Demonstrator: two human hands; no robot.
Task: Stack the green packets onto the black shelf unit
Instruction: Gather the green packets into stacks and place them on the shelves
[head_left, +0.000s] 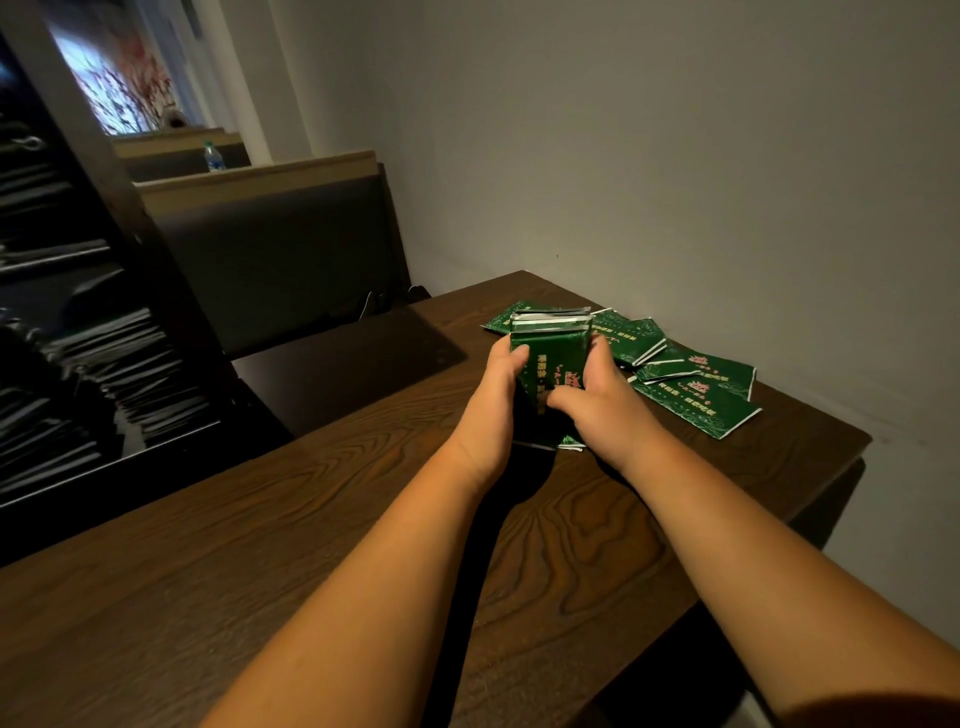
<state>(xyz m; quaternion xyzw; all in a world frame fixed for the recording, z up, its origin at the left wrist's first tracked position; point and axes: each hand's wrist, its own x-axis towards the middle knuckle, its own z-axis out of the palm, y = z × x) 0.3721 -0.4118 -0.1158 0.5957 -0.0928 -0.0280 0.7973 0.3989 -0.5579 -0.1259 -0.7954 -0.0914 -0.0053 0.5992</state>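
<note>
1. Nearest to the camera is the wooden table (291, 545). Both bare forearms reach over it towards the far corner.

2. The left hand (493, 395) and the right hand (597, 400) face each other and press from two sides on one bundle (551, 353) of green packets. On each hand the fingers and thumb are curled round the bundle, so both hands hold it and neither is free.

3. The bundle stands upright, with its lower end at the table top and the silver edges of the packets at its upper end. I think it is held so to make the edges even, because a squared bundle slides less when it is carried.

4. Just beside the bundle, on its right and behind it, loose packets (698, 387) lie flat and overlap each other near the wall (675, 156). They are not yet collected, so I judge the task to be at the gathering step, and the bundle itself is not on the shelf.

5. The black shelf unit (78, 312) stands at the left of the table, well apart from the hands. Piles of flat things lie on its shelves, but it is too dark there to say if they are the same packets. The next move would probably need a firm grip and a turn to the left.

6. Farther away, past the table end, is a dark padded bench (291, 249), and a plastic bottle (213, 157) stands behind it.
</note>
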